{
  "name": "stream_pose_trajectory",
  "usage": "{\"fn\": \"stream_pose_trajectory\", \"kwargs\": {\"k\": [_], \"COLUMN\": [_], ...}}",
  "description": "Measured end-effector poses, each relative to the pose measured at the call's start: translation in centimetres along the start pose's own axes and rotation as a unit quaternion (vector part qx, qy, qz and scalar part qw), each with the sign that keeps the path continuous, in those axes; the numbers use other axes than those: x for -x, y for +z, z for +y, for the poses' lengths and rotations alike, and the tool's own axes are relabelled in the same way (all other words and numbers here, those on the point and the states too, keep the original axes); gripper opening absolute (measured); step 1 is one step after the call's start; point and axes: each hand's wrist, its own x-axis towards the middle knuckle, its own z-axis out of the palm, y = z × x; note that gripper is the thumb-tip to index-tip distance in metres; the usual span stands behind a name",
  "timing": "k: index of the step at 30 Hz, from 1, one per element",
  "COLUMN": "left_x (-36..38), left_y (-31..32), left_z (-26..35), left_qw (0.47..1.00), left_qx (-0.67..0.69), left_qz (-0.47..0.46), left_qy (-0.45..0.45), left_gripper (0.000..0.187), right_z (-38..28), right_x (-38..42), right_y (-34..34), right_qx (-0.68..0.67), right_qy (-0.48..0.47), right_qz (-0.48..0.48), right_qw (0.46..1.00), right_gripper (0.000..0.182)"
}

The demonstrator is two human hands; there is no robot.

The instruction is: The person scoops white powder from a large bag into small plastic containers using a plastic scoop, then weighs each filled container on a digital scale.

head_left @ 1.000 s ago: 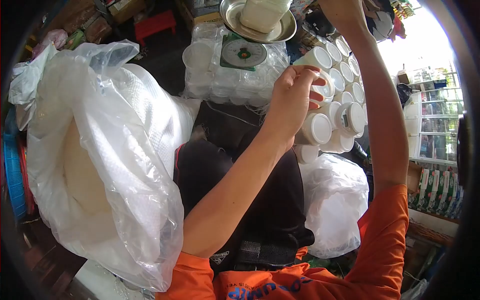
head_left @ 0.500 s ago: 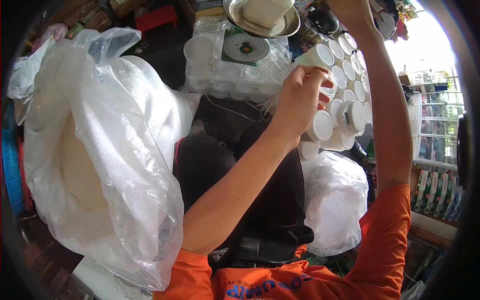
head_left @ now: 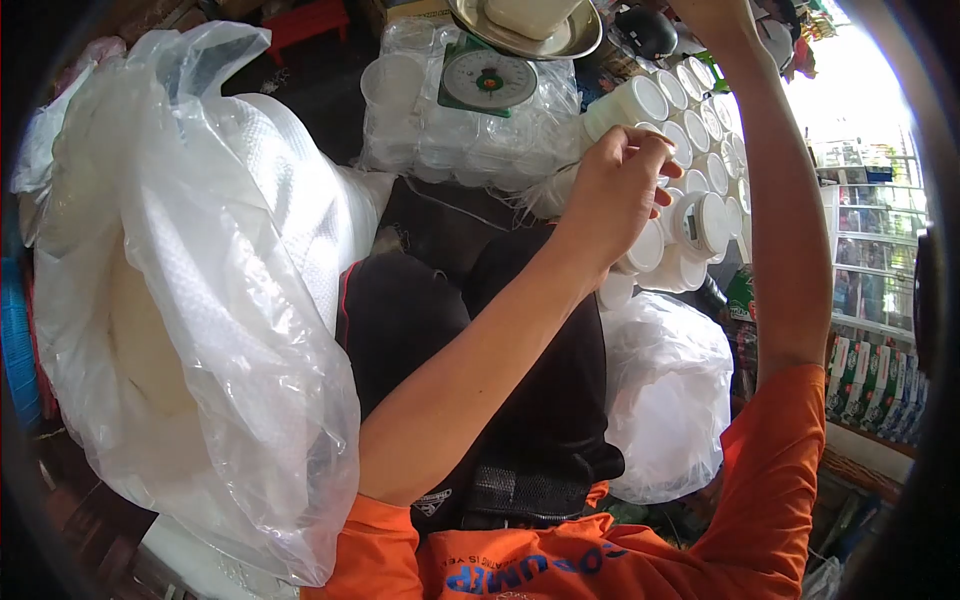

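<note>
My left hand (head_left: 622,190) hovers in front of the stacked white lidded tubs (head_left: 645,100), its fingers loosely bent and apart, with nothing visible in them. At the top edge my right hand (head_left: 712,15) reaches forward; its fingers are cut off by the frame. Left of it stands a dial scale (head_left: 490,80) with a metal pan (head_left: 580,38). On the pan rests a white tub-shaped item (head_left: 530,14), partly out of view. Under the scale is a plastic-wrapped pack of clear containers (head_left: 400,125).
A big clear plastic bag (head_left: 265,400) with a white woven sack (head_left: 300,170) fills the left side. A white plastic bag (head_left: 665,410) sits beside my right thigh. At the back are a red stool (head_left: 305,25) and a dark helmet (head_left: 645,32). Shelved goods (head_left: 870,385) line the right.
The view has shifted slightly, so the scale and pan sit higher in frame. My left hand has moved a little to the right. My right hand stays reached out at the top edge.
</note>
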Motion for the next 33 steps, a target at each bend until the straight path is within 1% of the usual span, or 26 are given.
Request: {"fn": "stream_pose_trajectory", "kwargs": {"k": [1,3,7,9,12,16,18,22,24,28,30,31,33], "left_x": [-0.1,-0.2,-0.1,-0.1,-0.1,-0.2,-0.1,-0.1,-0.2,-0.2,0.0,0.2,0.1], "left_y": [0.0,0.0,0.0,0.1,0.1,0.1,0.1,0.0,0.0,0.0,-0.2,-0.3,-0.7], "left_z": [-0.2,-0.3,-0.3,-0.3,-0.4,-0.3,-0.3,-0.3,-0.4,-0.3,0.4,0.7,0.6], "left_qw": [0.999,0.999,0.999,0.999,0.999,0.999,0.999,0.999,0.999,0.999,1.000,1.000,1.000], "left_qx": [0.039,0.037,0.038,0.041,0.044,0.040,0.040,0.040,0.040,0.038,0.009,-0.020,-0.017], "left_qz": [0.002,0.002,0.003,0.002,0.000,-0.001,0.001,0.000,0.002,0.008,0.007,0.006,0.013], "left_qy": [0.012,0.011,0.011,0.008,0.007,0.009,0.009,0.012,0.017,0.022,0.005,-0.009,-0.003], "left_gripper": [0.035,0.035,0.035,0.035,0.035,0.035,0.036,0.036,0.036,0.036,0.037,0.040,0.038], "right_z": [-0.1,-0.6,-0.6,0.0,0.1,-0.1,-0.4,-0.1,-0.4,1.8,4.0,5.2,6.0], "right_x": [0.0,0.2,0.1,-0.3,-0.2,-0.2,-0.3,-0.3,-0.2,0.1,0.2,0.5,0.9], "right_y": [-0.1,-0.4,-0.5,-0.1,-0.2,-0.3,-0.5,-0.4,-0.8,-0.4,-0.1,-0.2,-1.3], "right_qx": [0.000,0.011,-0.005,0.029,0.041,0.046,0.044,0.031,0.017,0.025,-0.069,-0.069,-0.126], "right_qy": [0.000,-0.016,-0.016,0.005,0.004,0.007,0.031,0.014,0.073,0.041,0.114,0.117,0.152], "right_qz": [0.000,0.007,-0.002,-0.019,-0.023,-0.020,-0.028,-0.020,-0.053,-0.016,-0.030,-0.029,-0.068], "right_qw": [1.000,1.000,1.000,0.999,0.999,0.999,0.998,0.999,0.996,0.999,0.991,0.990,0.978], "right_gripper": [0.024,0.024,0.024,0.024,0.024,0.024,0.025,0.025,0.027,0.030,0.030,0.030,0.030]}}
